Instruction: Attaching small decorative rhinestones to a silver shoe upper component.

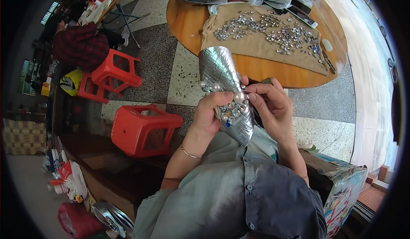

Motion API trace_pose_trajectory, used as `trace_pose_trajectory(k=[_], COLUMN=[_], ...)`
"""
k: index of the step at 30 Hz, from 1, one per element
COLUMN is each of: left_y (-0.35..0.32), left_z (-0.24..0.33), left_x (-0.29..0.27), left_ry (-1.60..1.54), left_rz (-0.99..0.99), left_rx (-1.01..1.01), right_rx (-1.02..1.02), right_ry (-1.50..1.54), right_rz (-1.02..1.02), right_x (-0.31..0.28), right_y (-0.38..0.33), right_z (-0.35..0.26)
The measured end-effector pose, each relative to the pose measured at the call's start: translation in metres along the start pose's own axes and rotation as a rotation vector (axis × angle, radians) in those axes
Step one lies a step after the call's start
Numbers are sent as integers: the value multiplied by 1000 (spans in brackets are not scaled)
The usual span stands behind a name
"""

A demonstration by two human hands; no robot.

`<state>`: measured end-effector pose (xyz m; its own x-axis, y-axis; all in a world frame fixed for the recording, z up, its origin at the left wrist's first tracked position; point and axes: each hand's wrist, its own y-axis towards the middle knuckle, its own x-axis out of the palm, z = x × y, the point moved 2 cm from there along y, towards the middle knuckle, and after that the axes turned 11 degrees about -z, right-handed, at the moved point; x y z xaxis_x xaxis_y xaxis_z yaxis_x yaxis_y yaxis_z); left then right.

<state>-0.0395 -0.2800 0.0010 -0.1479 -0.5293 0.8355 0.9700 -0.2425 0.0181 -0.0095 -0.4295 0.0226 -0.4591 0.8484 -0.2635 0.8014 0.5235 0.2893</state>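
A: Start close in. What has the person got hold of?

B: A silver shoe upper (226, 96), stitched in a quilted pattern, held up in front of the chest over the grey shirt (239, 187). The left hand (209, 113) is clasped round its left edge, thumb pressed on a white pearl (238, 97).

A: And the other one?

B: The right hand (271, 106) comes in from the right, fingertips pinched at the same bead cluster; whether it grips a bead or only touches, I cannot tell.

A: Which way does the piece run?

B: Its long axis goes up and slightly left, away from the body, the narrow end low by the shirt. The beads sit midway, between both hands, equally near each.

A: Farther out?

B: A red stool (143, 130) on the floor to the left, then the round wooden table (188, 21) with a tan cloth (256, 47) strewn with loose crystals (290, 36).
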Motion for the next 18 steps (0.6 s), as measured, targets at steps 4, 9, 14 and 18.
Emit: trace_pose_trajectory(k=[4, 9, 14, 18], left_y=[0, 0, 2, 1], left_z=[-2, -4, -2, -2], left_x=[-2, 2, 2, -2], left_ry=[52, 109, 183, 191], left_rz=[60, 109, 151, 107], left_rx=[3, 22, 112, 72], right_rx=[-1, 13, 3, -11], right_ry=[-36, -50, -123, -183], right_rz=[45, 73, 114, 137], right_x=[0, -3, -5, -6], right_y=[-4, -5, -7, -7], right_z=[-11, -15, -15, -16])
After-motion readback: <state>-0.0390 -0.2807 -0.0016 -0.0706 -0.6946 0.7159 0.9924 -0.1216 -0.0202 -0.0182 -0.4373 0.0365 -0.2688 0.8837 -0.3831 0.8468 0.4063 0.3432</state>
